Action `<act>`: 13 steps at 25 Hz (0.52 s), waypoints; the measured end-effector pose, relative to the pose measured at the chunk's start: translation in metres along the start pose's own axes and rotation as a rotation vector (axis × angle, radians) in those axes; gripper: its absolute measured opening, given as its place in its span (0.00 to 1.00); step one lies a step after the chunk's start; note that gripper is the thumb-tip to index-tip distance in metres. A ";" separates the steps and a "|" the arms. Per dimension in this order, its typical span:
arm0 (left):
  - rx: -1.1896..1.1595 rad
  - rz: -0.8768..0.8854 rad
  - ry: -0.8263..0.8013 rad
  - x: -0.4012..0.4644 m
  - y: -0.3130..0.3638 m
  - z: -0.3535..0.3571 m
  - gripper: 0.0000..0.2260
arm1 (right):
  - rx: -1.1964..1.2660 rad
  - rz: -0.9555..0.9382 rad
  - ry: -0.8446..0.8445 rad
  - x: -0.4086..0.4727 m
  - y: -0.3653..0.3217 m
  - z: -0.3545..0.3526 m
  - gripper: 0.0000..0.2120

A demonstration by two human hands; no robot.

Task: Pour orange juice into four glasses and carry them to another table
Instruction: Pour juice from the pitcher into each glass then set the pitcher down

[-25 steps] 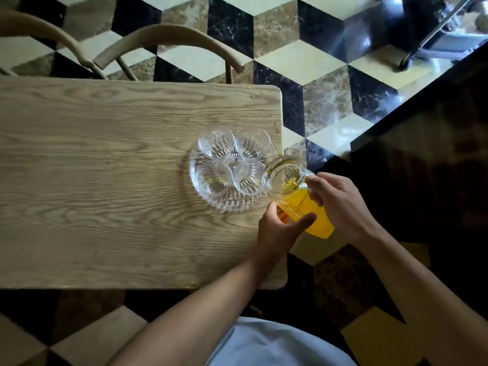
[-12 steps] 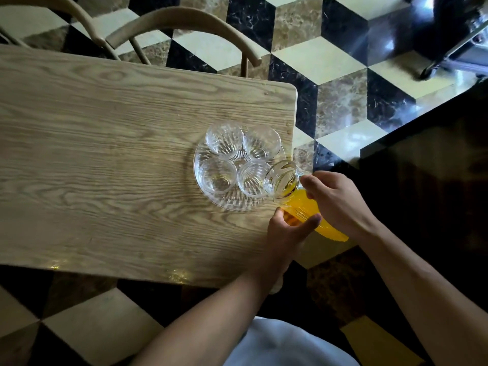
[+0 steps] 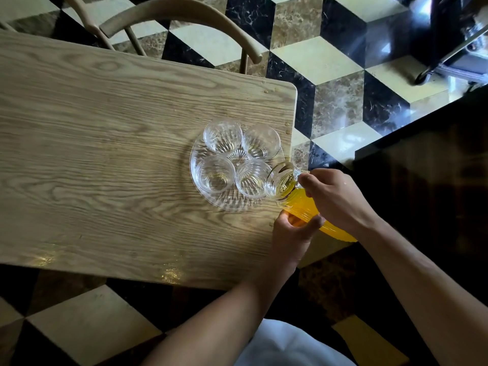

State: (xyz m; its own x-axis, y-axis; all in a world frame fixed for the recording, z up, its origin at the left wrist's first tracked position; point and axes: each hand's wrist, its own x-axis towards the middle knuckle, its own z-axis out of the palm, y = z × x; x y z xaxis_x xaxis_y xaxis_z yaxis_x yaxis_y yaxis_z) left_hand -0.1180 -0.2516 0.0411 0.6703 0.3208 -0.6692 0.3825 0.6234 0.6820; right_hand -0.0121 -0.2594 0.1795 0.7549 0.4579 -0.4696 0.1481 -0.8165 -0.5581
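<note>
Several clear glasses stand close together on a round glass tray (image 3: 224, 203) near the right end of a wooden table (image 3: 105, 154). The near right glass (image 3: 252, 178) lies just under the mouth of a glass jug of orange juice (image 3: 301, 207), which is tipped steeply toward it. My right hand (image 3: 335, 196) grips the jug at its handle side. My left hand (image 3: 293, 236) holds the jug's body from below. The glasses look almost clear, with only a pale tint at the bottom of the near left glass (image 3: 215, 174).
A curved wooden chair back (image 3: 184, 14) stands behind the table's far edge. Beyond the table's right edge is a patterned tile floor (image 3: 338, 83), then a dark counter (image 3: 435, 167) at the right. Small drops lie near the table's right edge.
The jug has tipped further, its mouth dropping over the near right glass and the juice running toward the neck. Both hands stayed on it.
</note>
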 end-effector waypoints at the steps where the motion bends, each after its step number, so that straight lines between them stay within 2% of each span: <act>1: -0.021 0.003 0.002 0.000 0.001 0.000 0.15 | -0.011 -0.007 -0.001 0.000 -0.002 0.000 0.20; 8: -0.098 0.013 0.020 0.000 0.005 0.005 0.11 | -0.091 -0.019 -0.015 0.007 -0.011 0.005 0.23; 13: -0.132 0.004 0.043 0.002 0.009 0.009 0.15 | -0.108 -0.010 -0.020 0.011 -0.019 0.005 0.23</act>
State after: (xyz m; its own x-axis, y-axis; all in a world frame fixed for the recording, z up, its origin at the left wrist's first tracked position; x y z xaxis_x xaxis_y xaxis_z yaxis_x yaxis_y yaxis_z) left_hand -0.1080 -0.2517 0.0482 0.6427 0.3524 -0.6802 0.2903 0.7097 0.6419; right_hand -0.0099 -0.2370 0.1812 0.7405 0.4724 -0.4780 0.2243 -0.8442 -0.4868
